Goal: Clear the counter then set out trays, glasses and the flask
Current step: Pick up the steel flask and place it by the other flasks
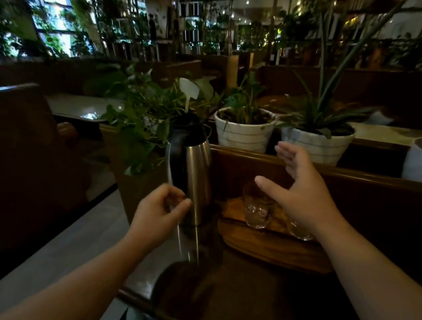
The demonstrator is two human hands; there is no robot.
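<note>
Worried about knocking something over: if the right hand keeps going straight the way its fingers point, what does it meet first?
Probably the white striped plant pot behind the wooden ledge; the right hand passes above the glasses. Depth is unclear.

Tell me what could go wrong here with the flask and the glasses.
The tall steel flask with a black top stands close to the counter's left edge; a nudge from the left hand could tip it off. The right hand hovers open over the clear glasses on the wooden tray; in this dim light it might knock one.
</note>
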